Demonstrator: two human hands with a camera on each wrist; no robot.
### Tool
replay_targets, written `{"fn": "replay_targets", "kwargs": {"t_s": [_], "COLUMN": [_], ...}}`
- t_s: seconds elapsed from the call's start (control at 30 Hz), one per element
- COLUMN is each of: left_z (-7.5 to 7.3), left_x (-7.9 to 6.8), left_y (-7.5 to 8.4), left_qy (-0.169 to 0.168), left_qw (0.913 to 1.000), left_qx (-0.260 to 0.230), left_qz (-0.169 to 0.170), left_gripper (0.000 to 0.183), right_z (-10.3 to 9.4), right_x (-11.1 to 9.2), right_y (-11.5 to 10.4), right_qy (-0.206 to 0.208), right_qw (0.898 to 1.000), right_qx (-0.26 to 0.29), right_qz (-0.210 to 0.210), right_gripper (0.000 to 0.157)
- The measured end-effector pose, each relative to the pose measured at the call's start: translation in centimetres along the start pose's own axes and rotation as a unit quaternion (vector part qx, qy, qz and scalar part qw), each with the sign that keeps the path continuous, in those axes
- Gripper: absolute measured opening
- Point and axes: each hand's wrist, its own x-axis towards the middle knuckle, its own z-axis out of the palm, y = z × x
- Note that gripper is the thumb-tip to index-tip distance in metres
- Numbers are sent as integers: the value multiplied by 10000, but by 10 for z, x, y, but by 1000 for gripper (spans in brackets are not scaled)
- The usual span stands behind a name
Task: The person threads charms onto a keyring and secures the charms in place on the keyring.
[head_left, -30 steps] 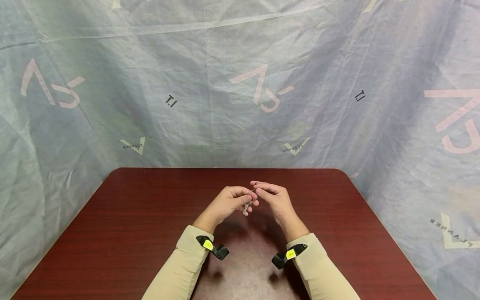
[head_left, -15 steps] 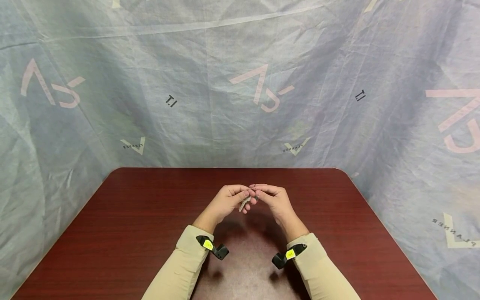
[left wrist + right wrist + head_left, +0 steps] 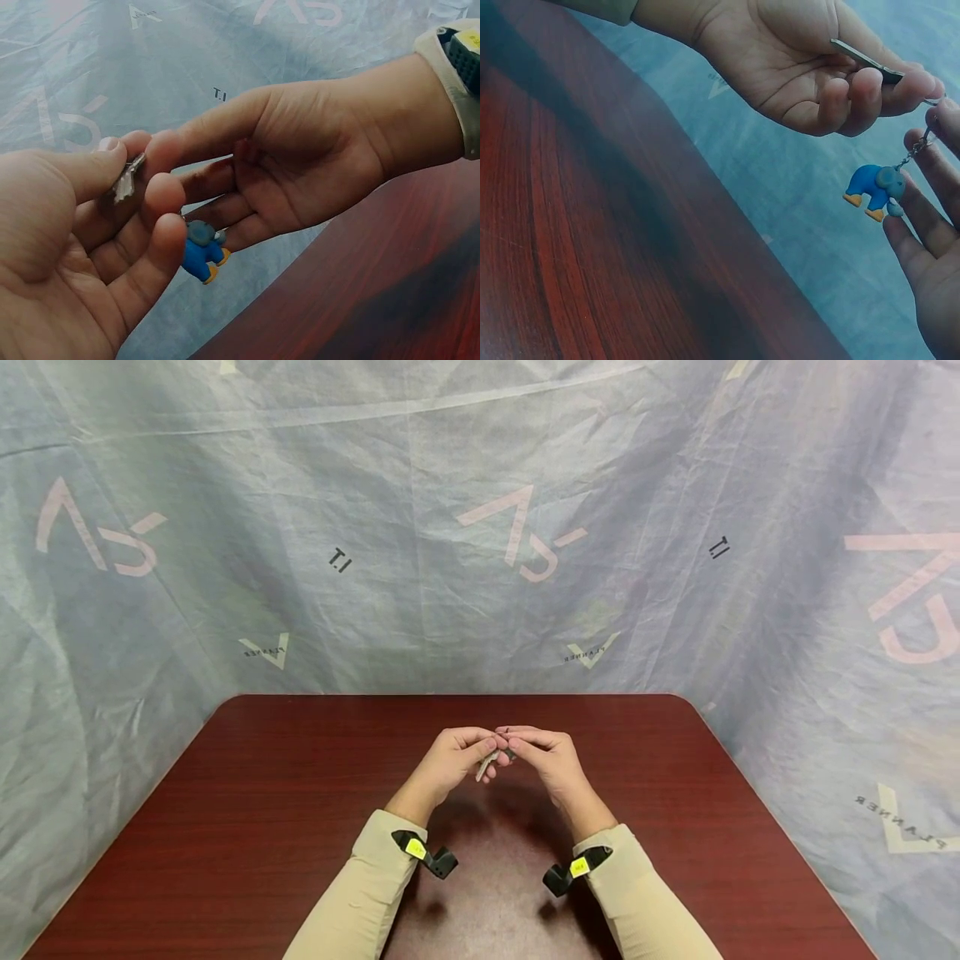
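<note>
My left hand (image 3: 452, 764) pinches a silver key (image 3: 866, 61) between thumb and fingers. Close against it, my right hand (image 3: 557, 762) pinches the metal key ring (image 3: 935, 100) at the left fingertips. From the ring hangs a short chain (image 3: 910, 155) with a small blue elephant charm (image 3: 876, 186), grey-headed and yellow-footed. In the left wrist view the elephant (image 3: 199, 251) dangles below the fingers, while the key (image 3: 127, 180) sticks out by the left thumb. Fingers hide much of the ring, so whether the key is threaded on it I cannot tell.
Both hands are held above a dark red wooden table (image 3: 225, 827) with rounded far corners. A grey printed cloth (image 3: 420, 527) hangs behind it and along both sides. Black wrist mounts (image 3: 426, 853) with yellow labels sit on both sleeves.
The hands have drawn closer together, and the fingertips now meet around the ring. The key has tilted, its tip swinging toward the left. Both hands have shifted slightly left.
</note>
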Motion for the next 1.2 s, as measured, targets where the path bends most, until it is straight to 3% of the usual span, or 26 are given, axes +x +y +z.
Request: {"fn": "replay_targets", "kwargs": {"t_s": [0.4,0.57,0.87,1.2], "left_z": [1,1,1,2], "left_x": [1,0,0,1], "left_y": [0,0,0,-1], "left_qy": [44,16,-114,-148], "left_qw": [10000,9999,9999,9998], "left_qx": [16,97,28,106], "left_qz": [-66,-26,-5,62], "left_gripper": [23,24,24,24], "right_z": [0,-1,-1,-1], "right_x": [2,1,1,1], "right_y": [0,0,1,-1], "right_qy": [-30,47,-32,-130], "right_qw": [9999,9991,9981,9982], "right_qx": [110,390,567,522], "right_qz": [80,177,226,254], "right_gripper": [23,15,25,17]}}
